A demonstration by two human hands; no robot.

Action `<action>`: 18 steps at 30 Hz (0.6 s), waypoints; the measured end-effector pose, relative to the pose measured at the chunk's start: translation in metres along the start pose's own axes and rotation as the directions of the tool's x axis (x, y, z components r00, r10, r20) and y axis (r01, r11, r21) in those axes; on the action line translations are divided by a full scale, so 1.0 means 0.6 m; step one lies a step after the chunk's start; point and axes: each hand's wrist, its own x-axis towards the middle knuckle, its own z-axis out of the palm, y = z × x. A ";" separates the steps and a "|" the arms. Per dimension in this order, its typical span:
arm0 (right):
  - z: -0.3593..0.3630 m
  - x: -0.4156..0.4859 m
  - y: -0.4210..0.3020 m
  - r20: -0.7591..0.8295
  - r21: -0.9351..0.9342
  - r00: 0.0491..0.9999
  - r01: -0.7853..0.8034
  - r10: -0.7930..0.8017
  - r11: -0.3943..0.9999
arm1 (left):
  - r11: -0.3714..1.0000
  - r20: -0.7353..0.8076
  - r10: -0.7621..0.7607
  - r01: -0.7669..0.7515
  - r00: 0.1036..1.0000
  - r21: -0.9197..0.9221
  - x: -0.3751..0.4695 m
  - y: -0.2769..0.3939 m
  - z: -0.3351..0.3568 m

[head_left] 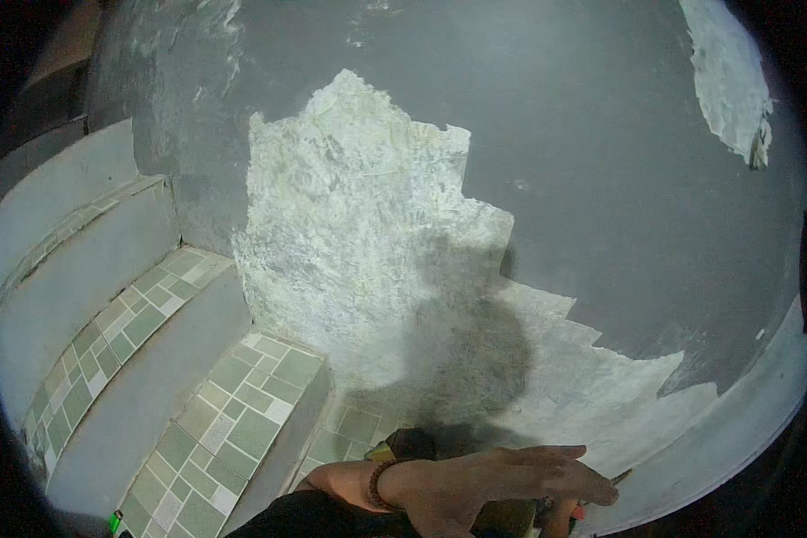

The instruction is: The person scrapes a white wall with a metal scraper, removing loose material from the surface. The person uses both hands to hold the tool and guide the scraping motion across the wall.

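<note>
My left hand [484, 477], with a brown beaded bracelet [380, 484] at the wrist, reaches in from the lower left. Its fingers are stretched out to the right, the thumb lies apart, and I see nothing held in it. Below its fingertips, part of what looks like my right hand [559, 519] shows beside a small orange-red thing [579, 512]; its grip is mostly hidden. A thin pointed piece [622, 477] sticks out past the left fingertips. Before me stands a dark grey wall [578, 168] with a large, jagged-edged whitish patch [336, 222].
Steps with green and white tiled treads [222, 417] and grey risers [155, 376] climb on the left. A dark and yellowish object [403, 445] sits behind my wrist. A second whitish patch [729, 87] is at upper right. A small green object [116, 521] lies at lower left.
</note>
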 end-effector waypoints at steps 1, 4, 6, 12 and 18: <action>0.011 -0.001 0.002 0.012 -0.009 1.000 0.000 0.000 1.000 | 1.000 0.005 0.002 -0.002 1.000 0.007 0.001 0.004 0.000; 0.027 -0.018 -0.009 0.016 -0.049 1.000 0.019 -0.019 0.999 | 0.974 0.044 0.007 -0.017 0.999 0.224 0.006 0.030 -0.023; 0.043 -0.027 -0.024 0.022 -0.079 0.999 0.038 -0.037 0.996 | 0.979 0.050 0.009 -0.019 0.999 0.202 0.002 0.039 -0.031; 0.091 -0.054 -0.044 0.063 -0.145 0.995 0.089 -0.081 0.985 | 0.999 0.043 -0.019 0.021 0.999 -0.049 -0.036 0.069 -0.051; 0.156 -0.085 -0.059 0.152 -0.228 0.979 0.170 -0.137 0.959 | 0.928 0.082 -0.052 0.018 0.995 0.372 -0.058 0.090 -0.084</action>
